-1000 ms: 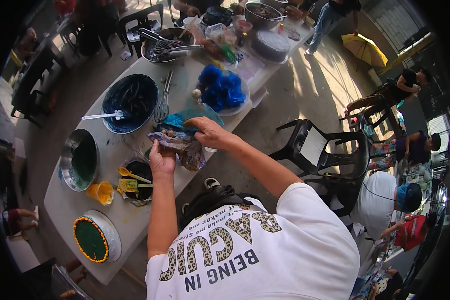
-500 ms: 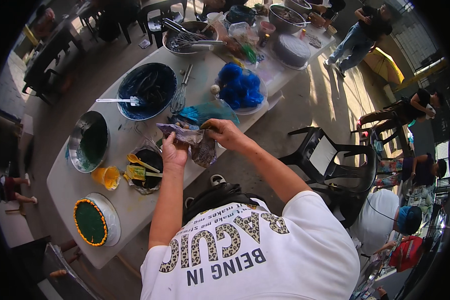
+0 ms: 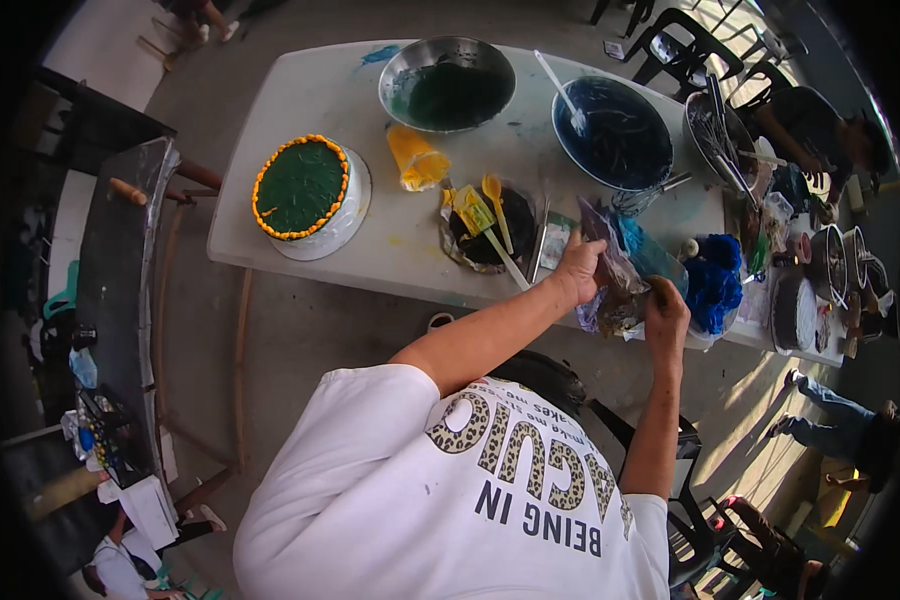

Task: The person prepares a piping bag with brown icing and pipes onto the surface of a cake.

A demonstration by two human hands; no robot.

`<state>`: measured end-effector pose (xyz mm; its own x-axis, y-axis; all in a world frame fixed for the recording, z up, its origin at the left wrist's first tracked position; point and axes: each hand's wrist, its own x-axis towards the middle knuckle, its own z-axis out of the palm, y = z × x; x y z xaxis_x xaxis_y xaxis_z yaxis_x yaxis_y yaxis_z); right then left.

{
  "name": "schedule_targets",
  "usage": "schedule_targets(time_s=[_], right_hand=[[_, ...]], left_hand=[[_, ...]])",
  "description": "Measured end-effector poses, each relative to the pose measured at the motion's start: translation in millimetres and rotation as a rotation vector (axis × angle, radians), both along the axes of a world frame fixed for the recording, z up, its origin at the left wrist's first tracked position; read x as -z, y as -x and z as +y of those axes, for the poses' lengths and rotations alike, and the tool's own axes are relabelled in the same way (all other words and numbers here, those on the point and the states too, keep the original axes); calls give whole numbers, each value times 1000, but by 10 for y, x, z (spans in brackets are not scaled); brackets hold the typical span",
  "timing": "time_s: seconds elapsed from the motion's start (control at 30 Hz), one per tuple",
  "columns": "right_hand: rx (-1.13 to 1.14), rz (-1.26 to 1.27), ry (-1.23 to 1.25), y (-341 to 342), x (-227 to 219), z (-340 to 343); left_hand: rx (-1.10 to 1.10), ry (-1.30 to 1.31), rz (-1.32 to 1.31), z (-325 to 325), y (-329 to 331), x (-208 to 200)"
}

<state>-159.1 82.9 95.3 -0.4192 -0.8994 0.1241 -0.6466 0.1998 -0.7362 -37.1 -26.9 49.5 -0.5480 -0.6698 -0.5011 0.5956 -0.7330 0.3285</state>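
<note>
My left hand (image 3: 580,268) grips one side of a crumpled, purple-smeared plastic bag (image 3: 622,272), and my right hand (image 3: 666,308) closes on its lower right side. The bag is held over the near table edge; what is inside cannot be made out. Just beyond it lies a blue-smeared plastic bag (image 3: 650,250). To the left, a spatula with yellow icing (image 3: 473,210) and a yellow spoon (image 3: 497,198) rest on a dark, icing-smeared surface. A whisk (image 3: 635,202) lies beside the dark blue icing bowl (image 3: 563,146).
A round cake (image 3: 302,192) with green top and orange border stands at left, near an orange icing bag (image 3: 417,160) and a steel bowl (image 3: 503,88) with green icing. Bright blue plastic bundles (image 3: 715,285) and a grey cake (image 3: 793,312) are at right. People and chairs stand around.
The view has swung left, so the table and its things sit further right and the green cake is nearer the middle. Both hands keep hold of the purple-smeared bag.
</note>
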Motion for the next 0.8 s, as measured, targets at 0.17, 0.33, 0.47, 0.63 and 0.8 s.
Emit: schedule_targets(time_s=[0.17,0.33,0.47,0.63,0.8], right_hand=[[-62,-41,0,-74,19,-90],[-30,-161,24,61,27,-93],[-56,-123,-159,226,17,-47],[-33,-18,-16,133,-232,-115],[-99,185,-77,-113,-321,-261]], left_hand=[[-51,-3,-50,-43,-161,143],[-48,-7,-34,-91,-145,122],[-98,-35,49,-124,-170,30],[-37,19,23,-151,-191,-34],[26,51,46,-100,-52,69]])
